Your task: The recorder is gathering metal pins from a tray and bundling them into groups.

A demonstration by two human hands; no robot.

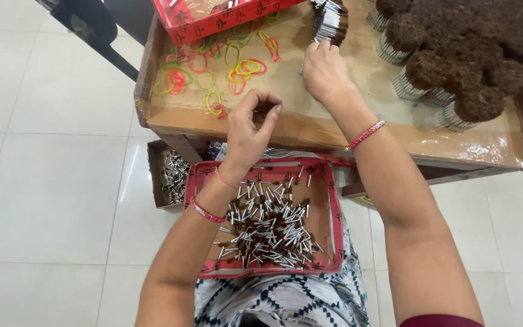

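Note:
My left hand (249, 130) hovers above the red tray (334, 212) on my lap, fingers curled and pinched together; what they hold is too small to tell. The tray holds several small silver-and-brown sticks (267, 227). My right hand (325, 69) reaches onto the cardboard board (310, 124), fingers down beside a bundle of silver-wrapped sticks (329, 21). Coloured rubber bands (213, 66) lie scattered on the board to the left of that hand.
Round bundles with brown fibrous tops (464, 51) crowd the board's right side. A red basket (213, 21) stands at the board's far edge. A small cardboard box of silver sticks (171, 175) sits on the white tiled floor at left. A dark chair leg (101, 39) shows top left.

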